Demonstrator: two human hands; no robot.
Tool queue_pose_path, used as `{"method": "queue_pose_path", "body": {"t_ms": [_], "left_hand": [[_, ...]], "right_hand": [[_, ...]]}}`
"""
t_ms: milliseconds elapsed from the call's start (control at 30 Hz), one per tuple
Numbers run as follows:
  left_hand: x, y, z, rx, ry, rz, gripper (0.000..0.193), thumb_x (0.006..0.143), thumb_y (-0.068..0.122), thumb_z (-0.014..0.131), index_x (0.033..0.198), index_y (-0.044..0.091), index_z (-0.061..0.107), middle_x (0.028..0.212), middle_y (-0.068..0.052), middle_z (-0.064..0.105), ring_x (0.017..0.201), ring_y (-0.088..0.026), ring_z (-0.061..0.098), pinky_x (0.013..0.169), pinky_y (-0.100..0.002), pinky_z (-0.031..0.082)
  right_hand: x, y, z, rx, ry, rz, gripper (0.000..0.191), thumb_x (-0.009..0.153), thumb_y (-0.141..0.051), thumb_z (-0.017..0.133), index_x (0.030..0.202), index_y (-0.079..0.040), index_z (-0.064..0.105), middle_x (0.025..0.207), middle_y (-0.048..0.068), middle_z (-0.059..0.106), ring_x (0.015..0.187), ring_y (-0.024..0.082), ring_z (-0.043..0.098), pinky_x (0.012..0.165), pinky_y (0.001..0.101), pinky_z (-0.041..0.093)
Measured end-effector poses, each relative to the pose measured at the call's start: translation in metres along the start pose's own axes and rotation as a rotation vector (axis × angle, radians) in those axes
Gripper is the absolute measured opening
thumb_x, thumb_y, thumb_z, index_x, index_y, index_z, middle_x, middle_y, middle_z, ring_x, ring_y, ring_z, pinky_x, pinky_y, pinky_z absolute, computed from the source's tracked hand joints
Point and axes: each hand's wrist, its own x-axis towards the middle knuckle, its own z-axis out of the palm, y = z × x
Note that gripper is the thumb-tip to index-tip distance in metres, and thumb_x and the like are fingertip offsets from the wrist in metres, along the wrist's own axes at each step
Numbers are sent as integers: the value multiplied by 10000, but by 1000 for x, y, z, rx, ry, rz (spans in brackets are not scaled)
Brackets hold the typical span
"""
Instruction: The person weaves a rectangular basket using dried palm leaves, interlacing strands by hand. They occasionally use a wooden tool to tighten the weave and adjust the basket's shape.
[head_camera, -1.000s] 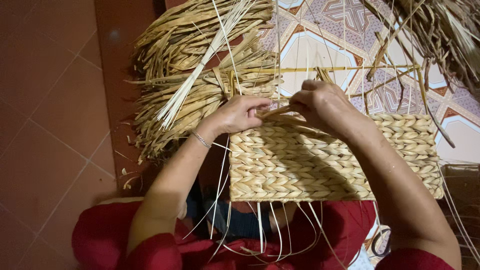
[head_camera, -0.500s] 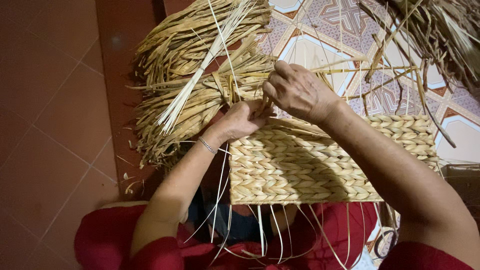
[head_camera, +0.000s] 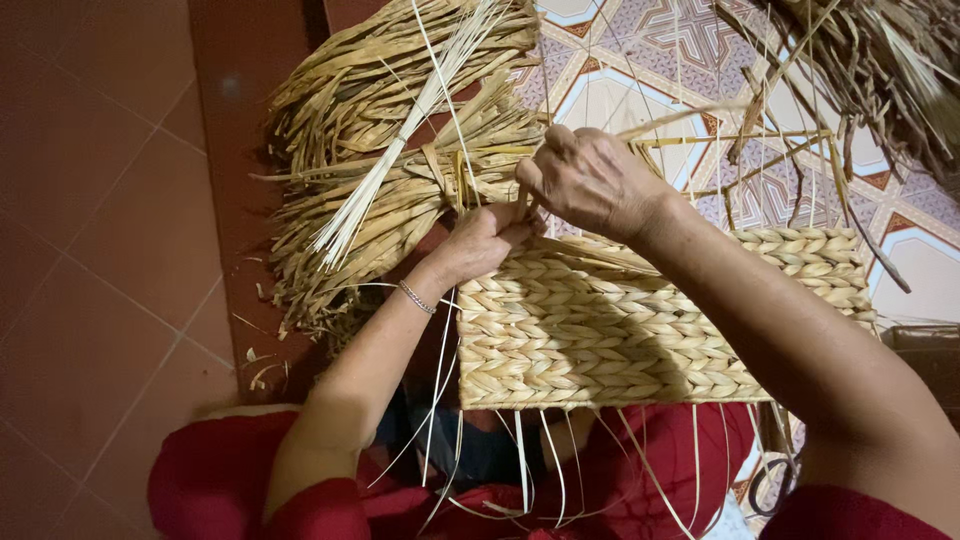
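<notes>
A flat woven panel (head_camera: 620, 330) of pale twisted fibre lies across my lap, thin pale stakes hanging out of its near edge. My left hand (head_camera: 485, 240) pinches the panel's far left corner. Just above it, my right hand (head_camera: 592, 180) grips a straw strand (head_camera: 690, 118) that runs off to the right from the same corner. A thin bracelet (head_camera: 416, 298) circles my left wrist.
A tied bundle of dried straw (head_camera: 400, 170) with a sheaf of thin pale splints (head_camera: 372, 190) lies on the floor at the left. More loose dry fibre (head_camera: 880, 60) hangs at the top right. Patterned tiles (head_camera: 640, 60) are ahead, red tiles (head_camera: 90, 250) at the left.
My right hand has lifted from the panel's top edge up and away, drawing a strand out. My left hand stayed at the corner.
</notes>
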Motion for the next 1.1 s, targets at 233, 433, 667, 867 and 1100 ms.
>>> {"method": "queue_pose_path", "body": {"t_ms": [233,433,667,867,1100], "left_hand": [[14,-11,6,-132,72,116,367,960,69,587,1325,95,561,1157,-63,741,1067,-167,667,956,-383,494],[13,-1,3,86,42,-24,482,891,135,608,1348,175,459,960,-40,795,678,-162,629,624,-364,478],[10,4,19,296,182,222,462,911,441,787,1252,219,567,874,-13,722,757,-156,613,638,-335,482],[10,-8,22,-66,260,168,192,1090,194,507,1169,121,666,1075,3,608,877,-138,658,748,-259,620],[-4,-3,6,138,170,385,98,944,49,667,980,56,576,998,-53,623,873,-172,698,780,-299,624]], "right_hand": [[-6,4,2,427,-89,201,171,969,7,573,1070,-63,692,869,110,714,739,198,642,581,300,559],[-15,23,17,1098,-726,478,278,1028,-295,575,970,-111,775,756,52,781,643,168,686,644,348,536],[-54,6,58,1562,-613,645,281,900,-297,706,1047,-77,799,753,71,788,615,143,684,590,338,566],[-59,-4,49,1387,-529,541,337,906,-394,676,1035,-114,811,840,92,791,666,185,687,663,376,563],[-28,-32,23,1017,-510,657,538,1053,-574,515,913,-111,749,838,172,746,763,303,687,733,465,511]]}}
